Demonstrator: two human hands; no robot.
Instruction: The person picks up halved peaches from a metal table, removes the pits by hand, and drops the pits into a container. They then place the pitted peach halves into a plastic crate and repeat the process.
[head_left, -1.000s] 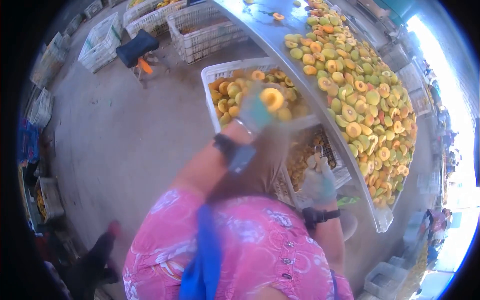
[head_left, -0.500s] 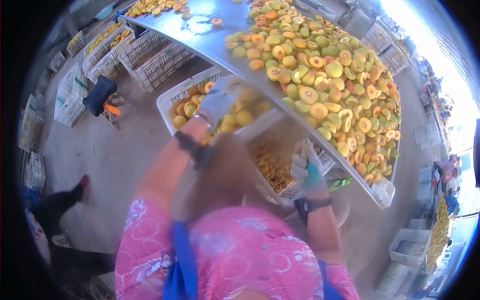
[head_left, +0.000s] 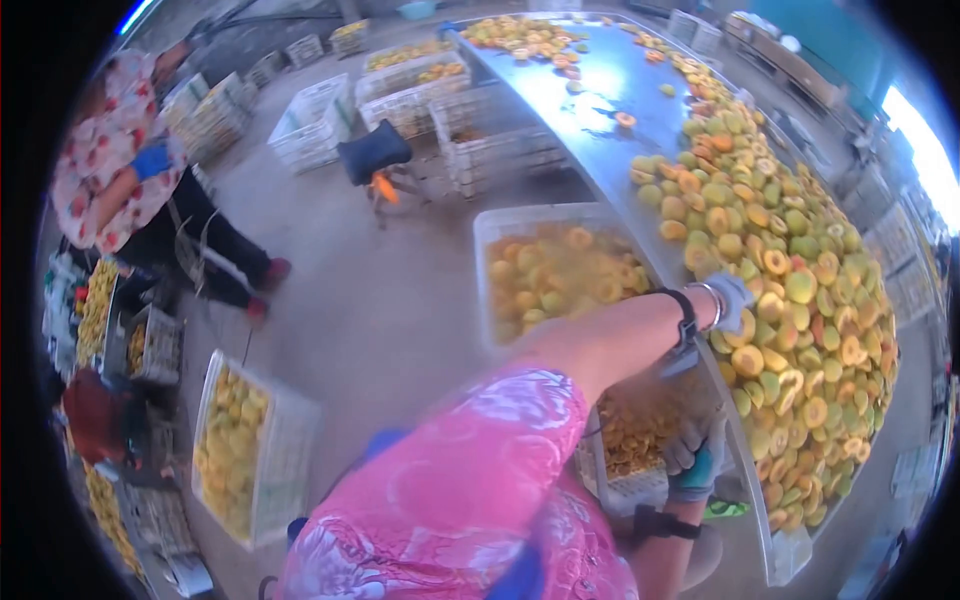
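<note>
My left hand (head_left: pixel 728 302), in a pale glove, reaches across the near edge of the metal table (head_left: pixel 590 130). It is at the rim of a large heap of halved, yellow-green stone fruit (head_left: pixel 800 330) that looks like apricots; its fingers are blurred. Lower down, below the table edge, my gloved right hand (head_left: pixel 692 455) has its fingers curled closed, and what they hold cannot be made out. Close to it stands a crate of small brown pieces (head_left: pixel 632 430), perhaps pits. A white crate of fruit halves (head_left: pixel 555 270) sits under my left forearm.
A tilted-looking crate of fruit (head_left: pixel 235 450) stands on the floor at left. A padded stool (head_left: pixel 375 155) and several white crates (head_left: pixel 315 120) are farther back. A person in a patterned top (head_left: pixel 120 170) stands at the left, and another in dark red (head_left: pixel 105 415) is lower down.
My left hand has moved from above the fruit crate to the heap on the table. The view has swung left, bringing other people in. My right hand stays low by the table edge.
</note>
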